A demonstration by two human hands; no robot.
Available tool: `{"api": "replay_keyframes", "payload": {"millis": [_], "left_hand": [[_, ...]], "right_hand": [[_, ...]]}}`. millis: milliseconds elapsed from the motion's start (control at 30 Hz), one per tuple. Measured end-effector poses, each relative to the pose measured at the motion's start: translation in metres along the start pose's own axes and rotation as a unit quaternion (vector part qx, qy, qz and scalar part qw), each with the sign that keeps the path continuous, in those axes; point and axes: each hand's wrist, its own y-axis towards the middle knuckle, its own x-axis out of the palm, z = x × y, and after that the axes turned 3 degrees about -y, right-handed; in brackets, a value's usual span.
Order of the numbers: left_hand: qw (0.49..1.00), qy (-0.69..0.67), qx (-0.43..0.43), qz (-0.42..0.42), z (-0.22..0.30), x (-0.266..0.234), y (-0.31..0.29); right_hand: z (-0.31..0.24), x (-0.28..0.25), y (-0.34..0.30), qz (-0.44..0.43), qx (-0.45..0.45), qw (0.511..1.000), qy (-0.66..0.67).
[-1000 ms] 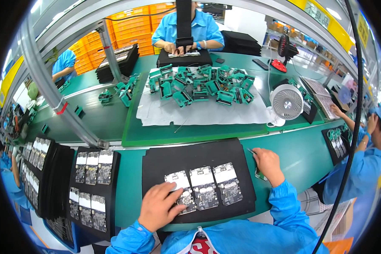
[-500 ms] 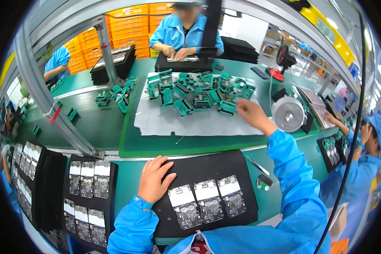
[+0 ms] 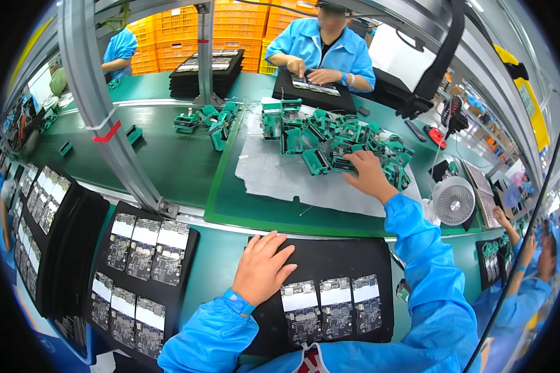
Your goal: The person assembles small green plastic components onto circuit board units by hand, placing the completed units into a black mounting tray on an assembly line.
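My left hand [image 3: 262,268] lies flat with fingers spread on the upper left part of a black foam pad [image 3: 336,255]. Three circuit boards [image 3: 336,308], dark with a white band across each, lie in a row on that pad, right of this hand. Over the table, my right hand [image 3: 372,176] reaches to the near edge of a heap of green plastic clip-like fixtures [image 3: 317,161]. Its fingertips meet or hover over one fixture; thumb and fingers are apart, and contact is hard to make out. The heap sits on a white sheet [image 3: 267,177].
Left of me, another black pad holds two rows of boards [image 3: 140,248], beside a tall stack of black pads [image 3: 74,242]. A metal post [image 3: 102,112] rises at the left. A white fan [image 3: 454,202] stands at right. Co-workers sit across [image 3: 323,53] and at right.
The view has swung left, so the scene sits further right. My right hand has shifted left along the heap's near edge to another fixture. My left hand stays on the pad.
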Motion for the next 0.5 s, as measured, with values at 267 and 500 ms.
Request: {"api": "replay_keyframes", "payload": {"millis": [267, 500], "left_hand": [[1.0, -0.005, -0.004, -0.006, -0.001, -0.001, 0.0], [1.0, -0.007, -0.003, -0.004, -0.002, 0.0, -0.003]], "right_hand": [[-0.034, 0.022, 0.008, 0.039, 0.023, 0.999, -0.026], [-0.081, 0.027, 0.009, 0.029, 0.026, 0.998, -0.049]]}}
